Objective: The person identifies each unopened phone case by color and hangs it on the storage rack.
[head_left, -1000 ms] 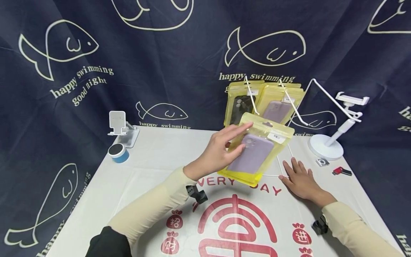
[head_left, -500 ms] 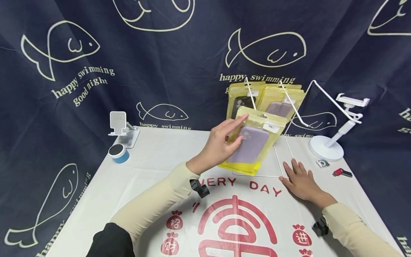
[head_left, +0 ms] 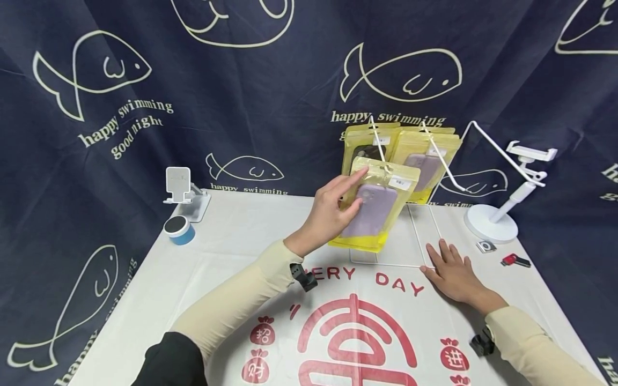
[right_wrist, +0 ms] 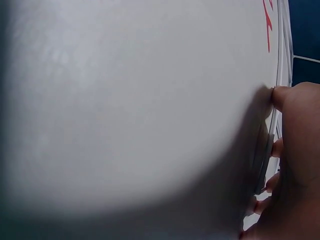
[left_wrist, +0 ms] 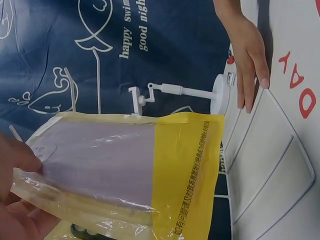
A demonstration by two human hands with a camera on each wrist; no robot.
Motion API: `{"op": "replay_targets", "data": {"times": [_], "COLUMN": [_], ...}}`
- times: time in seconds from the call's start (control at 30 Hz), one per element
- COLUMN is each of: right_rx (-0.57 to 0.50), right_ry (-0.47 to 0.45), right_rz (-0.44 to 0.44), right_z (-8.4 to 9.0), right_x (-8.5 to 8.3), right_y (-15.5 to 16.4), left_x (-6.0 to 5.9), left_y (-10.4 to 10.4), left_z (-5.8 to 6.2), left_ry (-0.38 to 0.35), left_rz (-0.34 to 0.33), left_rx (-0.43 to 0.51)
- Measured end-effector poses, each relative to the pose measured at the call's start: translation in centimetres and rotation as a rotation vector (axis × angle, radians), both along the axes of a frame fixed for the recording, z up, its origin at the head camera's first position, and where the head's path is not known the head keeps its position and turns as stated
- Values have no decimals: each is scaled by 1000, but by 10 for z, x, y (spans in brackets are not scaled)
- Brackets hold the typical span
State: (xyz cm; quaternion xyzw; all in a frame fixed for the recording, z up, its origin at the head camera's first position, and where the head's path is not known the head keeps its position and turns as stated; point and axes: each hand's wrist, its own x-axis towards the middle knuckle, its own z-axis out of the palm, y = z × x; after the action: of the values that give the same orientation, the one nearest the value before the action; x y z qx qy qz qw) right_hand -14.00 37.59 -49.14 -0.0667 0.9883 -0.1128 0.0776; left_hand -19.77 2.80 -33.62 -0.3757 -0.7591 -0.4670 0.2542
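Two hands are working over the desk (head_left: 241, 236) draped in a white cloth with red print. Behind centre, a white wire display rack (head_left: 425, 236) is carrying yellow plastic pouches (head_left: 425, 161). Centre frame, the left hand (head_left: 330, 214) is gripping a yellow pouch holding a lilac phone case (head_left: 376, 209), lifted just before the rack's hooks. Lower right, the right hand (head_left: 454, 276) is lying flat, fingers straight, pressing on the rack's base wire.
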Motion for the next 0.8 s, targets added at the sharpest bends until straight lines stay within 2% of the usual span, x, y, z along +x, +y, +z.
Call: {"op": "replay_targets", "data": {"times": [0.33,0.47,0.63,0.8], "right_rx": [-8,-13,-13,-9], "right_ry": [-6,-10,-9,-12], "right_rz": [-1,-1,-2,3], "right_z": [0,1,1,2], "right_x": [1,2,2,1], "right_y": [-1,0,-1,-1], "left_x": [-15,-21,-30,-40], "left_y": [6,8,12,15], "left_z": [-3,-5,-9,-6], "left_ry": [11,31,75,84], "left_rz": [52,97,180,335], "left_rx": [9,4,-23,-92]}}
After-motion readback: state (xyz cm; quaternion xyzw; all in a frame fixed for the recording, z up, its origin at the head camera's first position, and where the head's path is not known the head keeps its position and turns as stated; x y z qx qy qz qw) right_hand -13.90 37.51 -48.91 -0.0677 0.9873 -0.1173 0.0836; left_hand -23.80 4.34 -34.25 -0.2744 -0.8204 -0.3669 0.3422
